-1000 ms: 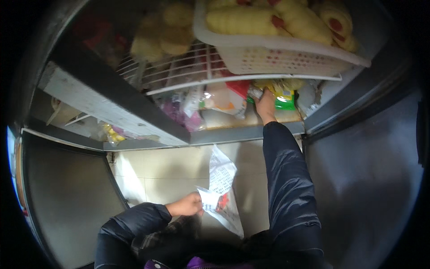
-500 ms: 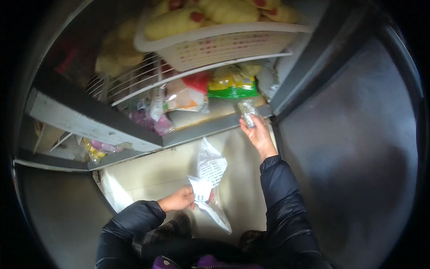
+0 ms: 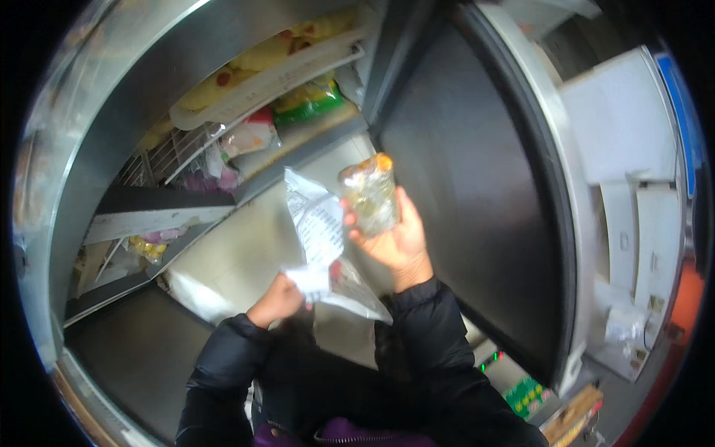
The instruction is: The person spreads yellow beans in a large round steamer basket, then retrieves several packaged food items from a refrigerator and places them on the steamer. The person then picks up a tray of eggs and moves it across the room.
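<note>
My left hand [image 3: 277,299] is closed on the edge of a crumpled white plastic packet [image 3: 319,227] with dark print and a see-through lower part. Something reddish shows through that clear part. In front of me, my right hand [image 3: 402,242] grips a stubby bundle [image 3: 370,197] in shiny clear wrap, greyish green with orange at its top end. What the bundle contains cannot be made out. It is held up just right of the packet, above the floor before the open fridge cabinet.
A white basket [image 3: 201,119] of yellow food rests on a wire shelf [image 3: 179,160]. Below lie a green and yellow bag [image 3: 307,104] and other packs. An open dark door [image 3: 477,179] stands at right, another door panel [image 3: 141,357] at lower left. Beyond is a green-lit panel [image 3: 525,395].
My right hand has drawn the wrapped bundle back from the cabinet's lower ledge, toward me and beside the packet. The view has swung right. My left hand keeps hold of the packet.
</note>
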